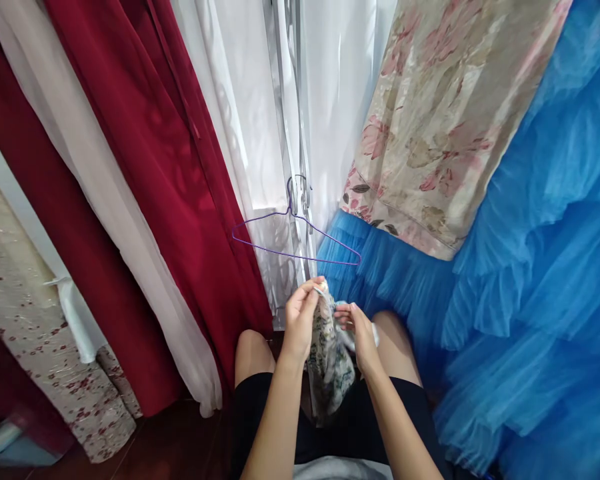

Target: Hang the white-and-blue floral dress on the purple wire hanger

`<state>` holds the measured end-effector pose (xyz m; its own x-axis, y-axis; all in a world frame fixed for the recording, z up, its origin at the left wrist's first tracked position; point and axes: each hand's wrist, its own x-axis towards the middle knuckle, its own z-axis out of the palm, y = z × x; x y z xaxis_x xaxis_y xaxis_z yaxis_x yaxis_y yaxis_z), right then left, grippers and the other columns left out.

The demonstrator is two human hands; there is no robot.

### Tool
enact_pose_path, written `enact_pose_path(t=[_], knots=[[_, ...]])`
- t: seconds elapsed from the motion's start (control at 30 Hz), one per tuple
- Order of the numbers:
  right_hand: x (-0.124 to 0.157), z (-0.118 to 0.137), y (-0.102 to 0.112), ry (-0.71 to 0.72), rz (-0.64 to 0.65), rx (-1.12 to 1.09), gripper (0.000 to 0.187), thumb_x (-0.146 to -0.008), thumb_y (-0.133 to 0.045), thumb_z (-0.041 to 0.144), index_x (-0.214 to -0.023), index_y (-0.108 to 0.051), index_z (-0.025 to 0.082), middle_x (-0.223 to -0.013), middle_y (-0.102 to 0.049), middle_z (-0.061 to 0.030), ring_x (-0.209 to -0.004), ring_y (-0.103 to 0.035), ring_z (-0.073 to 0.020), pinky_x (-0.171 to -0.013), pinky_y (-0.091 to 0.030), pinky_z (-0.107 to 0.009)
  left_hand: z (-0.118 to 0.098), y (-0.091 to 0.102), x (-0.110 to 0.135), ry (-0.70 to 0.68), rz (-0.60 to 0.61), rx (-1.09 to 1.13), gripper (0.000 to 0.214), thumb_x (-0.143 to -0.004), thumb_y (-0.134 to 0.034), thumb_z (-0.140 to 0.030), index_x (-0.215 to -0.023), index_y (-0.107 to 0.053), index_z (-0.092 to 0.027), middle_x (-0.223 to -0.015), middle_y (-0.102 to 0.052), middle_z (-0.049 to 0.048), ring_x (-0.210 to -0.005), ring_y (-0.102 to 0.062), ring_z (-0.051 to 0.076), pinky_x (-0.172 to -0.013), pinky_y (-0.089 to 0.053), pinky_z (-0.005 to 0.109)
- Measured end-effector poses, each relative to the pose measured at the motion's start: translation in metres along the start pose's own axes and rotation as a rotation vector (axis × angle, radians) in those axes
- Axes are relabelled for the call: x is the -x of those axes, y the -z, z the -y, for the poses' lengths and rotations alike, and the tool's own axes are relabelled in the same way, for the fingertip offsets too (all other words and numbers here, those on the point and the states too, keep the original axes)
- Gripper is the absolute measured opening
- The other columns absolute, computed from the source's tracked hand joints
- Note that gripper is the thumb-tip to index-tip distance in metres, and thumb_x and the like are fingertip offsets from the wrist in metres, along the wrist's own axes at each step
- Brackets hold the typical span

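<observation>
My left hand (301, 317) pinches the top edge of a light floral-patterned cloth garment (330, 373) between thumb and fingers. The garment hangs down in folds between my knees, so its full shape is hidden. My right hand (357, 328), slightly blurred, is curled at the garment's right side, its fingertips closed on the cloth near the top. A pale bit of fabric shows behind that hand. Just beyond both hands, a thin purple wire hanger (290, 211) hangs by its hook with no garment on it.
Dark red drapes (145, 133) and pale lengths of cloth hang on the left. White fabric (250, 100) hangs behind the hanger, beside a metal upright. To the right are a beige floral dress (430, 147) and ruffled blue tulle (540, 287). Dark floor (175, 440) shows lower left.
</observation>
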<state>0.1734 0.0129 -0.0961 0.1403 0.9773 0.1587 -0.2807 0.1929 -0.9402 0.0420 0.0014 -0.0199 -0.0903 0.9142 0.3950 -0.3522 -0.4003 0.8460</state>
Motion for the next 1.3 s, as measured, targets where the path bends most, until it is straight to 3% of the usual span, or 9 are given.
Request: enact_pose_path(t=[0.1, 0.27, 0.4, 0.6, 0.67, 0.8, 0.9, 1.13, 1.3], knots=[[0.009, 0.033, -0.009, -0.116, 0.389, -0.119, 0.058, -0.088, -0.048, 0.076, -0.102, -0.075, 0.027, -0.099, -0.075, -0.0070, -0.104, -0.066, -0.0289, -0.088, -0.051, -0.040, -0.008, -0.015, 0.005, -0.096, 0.102, -0.261, 0.020, -0.095, -0.061, -0.037, -0.100, -0.073, -0.022, -0.132, -0.067, 0.0094, -0.126, -0.060, 0.025, -0.109, -0.044, 0.038], [0.021, 0.061, -0.006, -0.390, 0.776, -0.106, 0.044, -0.077, -0.079, 0.051, -0.108, -0.075, 0.020, -0.094, -0.077, -0.0073, -0.086, -0.071, -0.0242, -0.083, -0.052, -0.036, -0.008, 0.001, -0.003, -0.040, 0.165, -0.430, 0.025, -0.096, -0.057, -0.044, -0.101, -0.068, -0.022, -0.116, -0.071, 0.0093, -0.109, -0.066, 0.024, -0.096, -0.050, 0.036], [0.005, 0.079, 0.012, -0.418, 0.660, -0.123, 0.021, -0.066, -0.078, 0.029, -0.082, -0.074, 0.016, -0.077, -0.075, -0.0054, -0.071, -0.070, -0.0211, -0.076, -0.053, -0.033, -0.004, 0.028, 0.013, 0.270, 0.393, -0.374, 0.035, -0.096, -0.054, -0.054, -0.112, -0.062, -0.024, -0.095, -0.069, 0.0043, -0.086, -0.064, 0.019, -0.079, -0.050, 0.030], [-0.050, 0.137, 0.042, -0.409, 0.396, -0.082, 0.012, -0.059, -0.058, 0.030, -0.062, -0.065, 0.020, -0.062, -0.069, -0.0074, -0.063, -0.066, -0.0249, -0.064, -0.054, -0.036, 0.006, 0.048, 0.049, 0.585, 0.814, -0.216, 0.048, -0.079, -0.078, -0.049, -0.113, -0.065, -0.018, -0.082, -0.061, 0.0015, -0.073, -0.055, 0.014, -0.069, -0.043, 0.025], [-0.074, 0.150, 0.054, -0.356, 0.328, 0.064, 0.011, -0.059, -0.058, 0.030, -0.061, -0.064, 0.021, -0.058, -0.065, -0.0060, -0.055, -0.060, -0.0224, -0.057, -0.051, -0.035, 0.007, 0.051, 0.046, 0.538, 0.801, -0.327, 0.042, -0.074, -0.082, -0.044, -0.103, -0.067, -0.017, -0.089, -0.062, 0.0018, -0.079, -0.055, 0.015, -0.071, -0.043, 0.025], [-0.133, 0.165, 0.074, 0.085, 0.124, 0.299, 0.013, -0.057, -0.058, 0.026, -0.049, -0.048, 0.022, -0.047, -0.044, 0.0026, -0.047, -0.037, -0.0128, -0.046, -0.033, -0.027, -0.006, 0.064, 0.020, 0.339, 0.616, -0.718, 0.034, -0.082, -0.071, -0.048, -0.089, -0.066, -0.015, -0.082, -0.059, 0.0002, -0.074, -0.051, 0.015, -0.063, -0.037, 0.024], [-0.173, 0.171, 0.062, 0.270, 0.135, 0.389, 0.021, -0.062, -0.059, 0.026, -0.048, -0.044, 0.021, -0.049, -0.041, 0.0042, -0.053, -0.034, -0.0116, -0.050, -0.030, -0.026, -0.032, 0.073, -0.005, 0.119, 0.437, -0.889, 0.038, -0.091, -0.058, -0.049, -0.074, -0.057, -0.016, -0.070, -0.049, -0.0023, -0.067, -0.043, 0.013, -0.059, -0.031, 0.024], [-0.192, 0.157, -0.020, 0.031, 0.407, 0.374, 0.016, -0.064, -0.074, 0.026, -0.070, -0.063, 0.016, -0.061, -0.064, -0.0004, -0.056, -0.055, -0.0150, -0.052, -0.041, -0.025, -0.093, 0.100, -0.035, -0.171, 0.202, -1.145, 0.042, -0.092, -0.056, -0.049, -0.064, -0.051, -0.018, -0.061, -0.043, -0.0033, -0.061, -0.040, 0.013, -0.058, -0.029, 0.026], [-0.176, 0.158, -0.020, -0.170, 0.601, 0.211, 0.024, -0.064, -0.081, 0.024, -0.082, -0.071, 0.012, -0.074, -0.075, -0.0090, -0.062, -0.067, -0.0197, -0.058, -0.053, -0.028, -0.100, 0.157, -0.044, -0.199, 0.252, -1.422, 0.039, -0.089, -0.059, -0.052, -0.066, -0.063, -0.021, -0.068, -0.060, 0.0024, -0.075, -0.054, 0.021, -0.080, -0.040, 0.033]])
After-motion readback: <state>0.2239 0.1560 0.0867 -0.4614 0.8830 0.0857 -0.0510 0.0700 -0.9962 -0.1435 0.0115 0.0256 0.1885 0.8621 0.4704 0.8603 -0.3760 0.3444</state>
